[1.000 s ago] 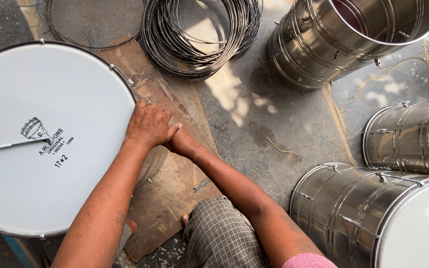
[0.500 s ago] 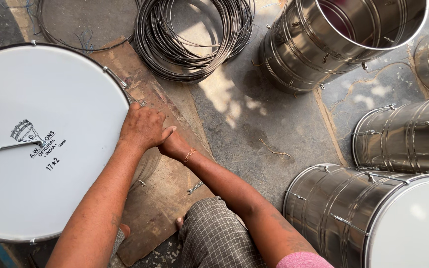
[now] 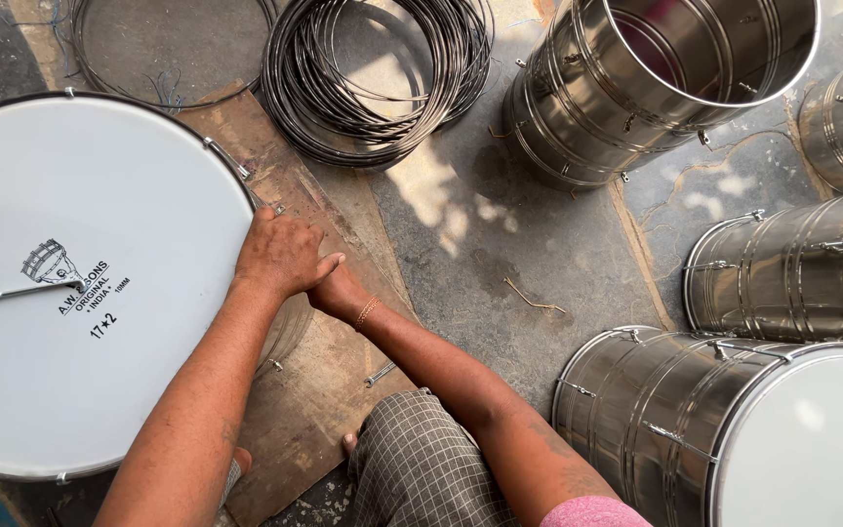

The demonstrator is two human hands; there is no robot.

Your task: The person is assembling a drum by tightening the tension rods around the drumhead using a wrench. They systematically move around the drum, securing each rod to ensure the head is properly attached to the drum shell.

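White drum head (image 3: 80,283) fills the left of the frame, lying flat with its rim toward the middle; the left hand (image 3: 280,256) presses palm-down on that right edge, fingers curled over the rim; the right hand (image 3: 336,291) is tucked just under it, mostly hidden, so its grip cannot be told; a thin metal rod (image 3: 12,293) rests on the skin at far left; a coil of wire hoops (image 3: 378,83) lies at upper centre; shiny steel drum shells (image 3: 792,273) crowd the right side.
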